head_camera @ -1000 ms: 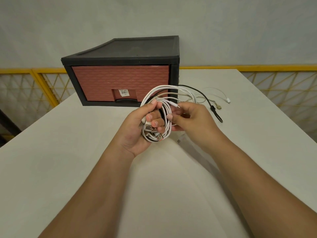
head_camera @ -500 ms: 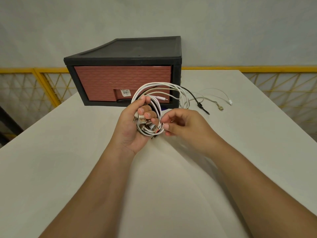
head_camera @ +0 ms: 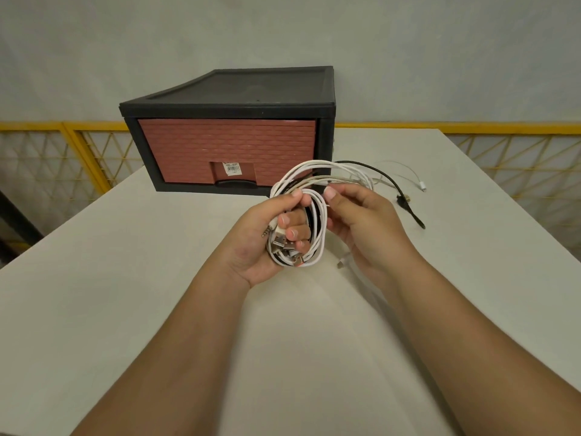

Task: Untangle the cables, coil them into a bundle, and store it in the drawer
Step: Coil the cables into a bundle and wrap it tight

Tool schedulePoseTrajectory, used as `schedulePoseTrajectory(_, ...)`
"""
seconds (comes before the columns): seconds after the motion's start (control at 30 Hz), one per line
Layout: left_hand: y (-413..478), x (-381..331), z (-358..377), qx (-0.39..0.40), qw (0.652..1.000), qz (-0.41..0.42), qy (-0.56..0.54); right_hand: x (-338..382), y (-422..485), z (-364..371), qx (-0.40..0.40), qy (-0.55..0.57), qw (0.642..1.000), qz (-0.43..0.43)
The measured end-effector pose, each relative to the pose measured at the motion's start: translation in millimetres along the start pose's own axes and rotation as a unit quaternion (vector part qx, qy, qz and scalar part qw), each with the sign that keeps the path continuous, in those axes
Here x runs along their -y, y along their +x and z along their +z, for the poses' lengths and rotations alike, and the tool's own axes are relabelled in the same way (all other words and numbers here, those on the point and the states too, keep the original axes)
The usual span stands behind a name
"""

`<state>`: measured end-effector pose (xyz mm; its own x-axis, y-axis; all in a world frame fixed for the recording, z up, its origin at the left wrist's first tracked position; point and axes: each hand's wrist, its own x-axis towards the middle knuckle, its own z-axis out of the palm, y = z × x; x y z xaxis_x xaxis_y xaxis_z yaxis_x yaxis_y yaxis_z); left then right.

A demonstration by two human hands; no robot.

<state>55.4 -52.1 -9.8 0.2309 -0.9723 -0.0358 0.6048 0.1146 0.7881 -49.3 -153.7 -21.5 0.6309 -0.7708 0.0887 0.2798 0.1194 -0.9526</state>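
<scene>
Most of the cables (head_camera: 317,237) are already wound into a loose coil, so the untangling looks largely done and the coiling is well along. The left hand (head_camera: 261,243) holds that coil above the tabletop (head_camera: 125,294). Its fingers (head_camera: 294,232) are curled through the loops, with the thumb pressed on top and several plugs bunched against the fingertips. The right hand (head_camera: 361,228) is just beside it, thumb and fingers pinching white strands at the top of the coil.

Beyond the right fingers, a few tails are not yet wound in. A black cable end (head_camera: 408,209) and thin white ends (head_camera: 423,185) trail away across the tabletop, and another plug (head_camera: 341,262) lies just under the right palm. These probably need gathering before the bundle is finished.

The drawer (head_camera: 226,152), reddish with a brick pattern, sits in a black cabinet (head_camera: 226,102) past the left fingertips, and it is closed. Opening it and putting the bundle inside both remain to be done.

The tabletop is plain, matte and off-white. Behind it runs a yellow railing (head_camera: 78,152) with lattice panels, under a pale grey wall (head_camera: 283,33).
</scene>
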Motion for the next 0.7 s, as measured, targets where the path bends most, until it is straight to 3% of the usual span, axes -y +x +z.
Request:
schedulePoseTrajectory(0.1,-0.2,1.9,1.0,0.004,1.000,-0.014,0.020,-0.7,1.1,-1.9,-0.005,0.050,0.998,0.023)
schedulePoseTrajectory(0.3,-0.7,2.3,2.3,0.008,0.999,-0.034,0.036,1.6,-0.3,-2.9,0.015,0.039,0.999,0.006)
schedulePoseTrajectory(0.53,0.2,5.4,2.9,0.014,0.998,-0.049,0.043,3.6,2.4,-3.5,-0.040,-0.053,0.995,-0.080)
schedulePoseTrajectory(0.7,1.1,6.5,3.7,0.020,0.997,-0.056,0.043,4.7,2.3,-2.9,-0.069,-0.068,0.992,-0.085)
